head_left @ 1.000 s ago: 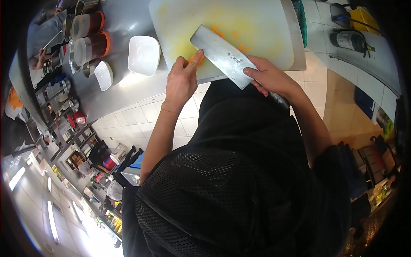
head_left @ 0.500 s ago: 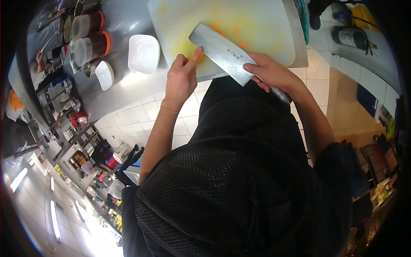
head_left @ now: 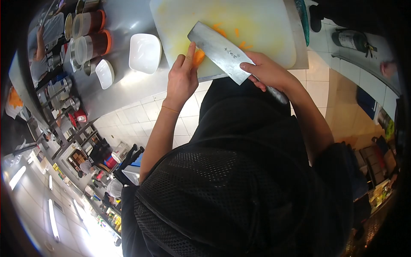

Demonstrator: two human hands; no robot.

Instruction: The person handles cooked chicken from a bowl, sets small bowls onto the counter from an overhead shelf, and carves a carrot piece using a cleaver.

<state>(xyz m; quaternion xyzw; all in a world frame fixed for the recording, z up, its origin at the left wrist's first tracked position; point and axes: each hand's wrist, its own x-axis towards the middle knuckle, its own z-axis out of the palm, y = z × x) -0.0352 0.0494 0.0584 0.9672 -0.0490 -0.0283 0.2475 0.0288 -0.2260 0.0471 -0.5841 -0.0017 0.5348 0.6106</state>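
Observation:
My right hand [head_left: 269,72] grips the handle of a broad cleaver [head_left: 217,50], its thumb resting on the blade near the heel. The blade lies slantwise over a whitish, yellow-stained cutting board [head_left: 274,25]. At its left side my left hand [head_left: 183,76] holds an orange carrot piece [head_left: 198,57] against the board. The index finger is stretched out, its tip by the blade's left edge. Thin carrot strips [head_left: 244,45] lie beyond the blade; part of them is hidden behind it.
Two white bowls, a larger one [head_left: 145,53] and a smaller one [head_left: 105,74], stand on the steel counter [head_left: 128,17] left of the board. Farther left are orange-rimmed tubs [head_left: 93,46]. A fire extinguisher [head_left: 350,39] is at the right. A co-worker's arm [head_left: 40,43] shows at far left.
My left index finger has shifted slightly up and left, so more of the carrot piece shows. The cleaver has moved slightly left and lies a little flatter to view.

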